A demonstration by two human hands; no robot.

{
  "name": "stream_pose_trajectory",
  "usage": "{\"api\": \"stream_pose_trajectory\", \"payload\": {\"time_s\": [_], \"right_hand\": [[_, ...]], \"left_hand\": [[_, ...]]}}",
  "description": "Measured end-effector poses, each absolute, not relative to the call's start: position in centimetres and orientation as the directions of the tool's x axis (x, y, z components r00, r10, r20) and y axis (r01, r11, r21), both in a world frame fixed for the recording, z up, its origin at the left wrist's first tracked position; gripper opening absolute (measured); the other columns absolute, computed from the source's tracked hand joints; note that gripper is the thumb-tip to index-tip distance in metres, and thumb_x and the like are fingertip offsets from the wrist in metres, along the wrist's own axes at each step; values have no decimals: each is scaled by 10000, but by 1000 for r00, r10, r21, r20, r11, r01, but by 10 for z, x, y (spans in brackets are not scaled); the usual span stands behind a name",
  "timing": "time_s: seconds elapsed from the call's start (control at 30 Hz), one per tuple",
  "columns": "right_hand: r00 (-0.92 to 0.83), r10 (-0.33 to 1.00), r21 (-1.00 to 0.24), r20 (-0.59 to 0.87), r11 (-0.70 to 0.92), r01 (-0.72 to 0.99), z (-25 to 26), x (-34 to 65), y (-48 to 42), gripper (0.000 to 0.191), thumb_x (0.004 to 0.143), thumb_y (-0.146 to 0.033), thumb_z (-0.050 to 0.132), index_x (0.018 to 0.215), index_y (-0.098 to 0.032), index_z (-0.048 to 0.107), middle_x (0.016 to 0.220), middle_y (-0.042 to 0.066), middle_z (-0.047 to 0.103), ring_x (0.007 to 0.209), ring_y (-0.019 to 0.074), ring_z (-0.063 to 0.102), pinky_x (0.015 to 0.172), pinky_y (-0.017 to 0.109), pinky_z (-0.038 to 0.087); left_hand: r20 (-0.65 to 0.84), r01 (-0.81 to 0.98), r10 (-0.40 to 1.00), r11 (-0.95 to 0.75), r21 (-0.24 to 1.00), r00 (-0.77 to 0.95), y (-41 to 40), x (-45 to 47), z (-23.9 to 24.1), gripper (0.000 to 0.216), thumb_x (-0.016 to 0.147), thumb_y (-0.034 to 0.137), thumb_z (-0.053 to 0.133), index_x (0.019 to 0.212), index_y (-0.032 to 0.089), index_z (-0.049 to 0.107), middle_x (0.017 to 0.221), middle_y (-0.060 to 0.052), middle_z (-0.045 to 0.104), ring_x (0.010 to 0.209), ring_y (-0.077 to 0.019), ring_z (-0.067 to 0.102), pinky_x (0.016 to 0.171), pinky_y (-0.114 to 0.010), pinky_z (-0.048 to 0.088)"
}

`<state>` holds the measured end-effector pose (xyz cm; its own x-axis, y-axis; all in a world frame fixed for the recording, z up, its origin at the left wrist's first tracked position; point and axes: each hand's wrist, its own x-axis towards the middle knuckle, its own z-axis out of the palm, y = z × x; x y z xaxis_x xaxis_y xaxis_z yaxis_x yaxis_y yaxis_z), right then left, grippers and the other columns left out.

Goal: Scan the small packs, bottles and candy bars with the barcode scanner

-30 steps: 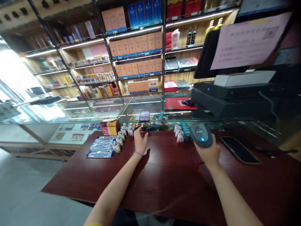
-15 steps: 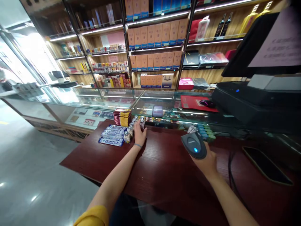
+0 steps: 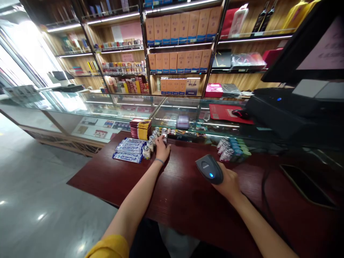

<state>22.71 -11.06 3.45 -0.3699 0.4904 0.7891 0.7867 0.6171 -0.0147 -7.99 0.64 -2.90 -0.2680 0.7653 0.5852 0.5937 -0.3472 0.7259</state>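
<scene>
The fingers of your right hand (image 3: pixel 228 182) are wrapped around the handle of the scanner (image 3: pixel 208 169), partly hidden beneath its head. The fingers of your left hand (image 3: pixel 162 150) are loosely parted, thumb standing clear, at the silver-topped jar (image 3: pixel 164 132); contact with it cannot be confirmed. Below both hands you have the desk (image 3: pixel 177 186): smooth, reddish-brown, wood-grained, with a soft sheen. Beyond the scanner, to your right, stand short cylindrical containers (image 3: pixel 236 148) in silver, blue and green. To your left lie glossy blue-and-silver sachets (image 3: pixel 127 150), flat and overlapping; behind them rises a squared maroon-and-yellow stack (image 3: pixel 141 129). The scanner head is dark, matte and blunt-cornered, with a small round blue light (image 3: pixel 211 175).
</scene>
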Motion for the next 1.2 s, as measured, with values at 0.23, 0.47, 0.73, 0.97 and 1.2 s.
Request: {"api": "stream_pose_trajectory", "payload": {"time_s": [0.23, 0.47, 0.73, 0.97, 1.2], "right_hand": [[-339, 538, -65, 771, 597, 800, 29, 227, -110, 373, 747, -235, 553, 1115, -181, 575, 642, 13, 692, 515, 223, 675, 521, 288, 494], [-330, 559, -80, 761, 585, 807, 27, 229, -111, 414, 725, -232, 550, 1134, -173, 579, 664, 37, 711, 525, 242, 685, 526, 302, 511], [-309, 596, -153, 741, 599, 786, 35, 236, -113, 485, 757, -247, 567, 1234, -176, 524, 849, 75, 769, 594, 242, 725, 558, 307, 542], [-545, 623, -80, 561, 696, 713, 47, 230, -120, 540, 732, -193, 557, 1269, -169, 505, 786, 35, 761, 612, 218, 730, 561, 273, 484], [-608, 658, -79, 444, 705, 705, 51, 224, -124, 537, 718, -204, 613, 1244, -175, 510, 796, 28, 767, 631, 218, 736, 573, 264, 438]], "left_hand": [[606, 596, 734, -347, 724, -308, 7, -78, -27, 413, 850, 124, 640, 1222, 159, 463, 1243, -161, 442, 1244, -315, 475, 1155, -579, 347], [540, 484, 769, -349, 803, -342, 0, -75, -18, 353, 890, 159, 584, 1236, 147, 517, 1258, -175, 494, 1284, -308, 469, 1186, -524, 312], [159, -308, 978, -195, 931, -138, -18, -78, 2, 561, 888, 318, 680, 1421, 304, 507, 1250, -69, 617, 1066, -206, 632, 960, -397, 549], [7, -573, 990, 77, 816, 142, -29, -77, 10, 625, 854, 332, 746, 1442, 379, 540, 1234, -45, 656, 942, -181, 670, 775, -321, 595], [-7, -579, 989, 93, 810, 150, -27, -78, 9, 629, 855, 314, 748, 1446, 359, 537, 1163, -41, 680, 929, -184, 686, 877, -405, 593]]}}
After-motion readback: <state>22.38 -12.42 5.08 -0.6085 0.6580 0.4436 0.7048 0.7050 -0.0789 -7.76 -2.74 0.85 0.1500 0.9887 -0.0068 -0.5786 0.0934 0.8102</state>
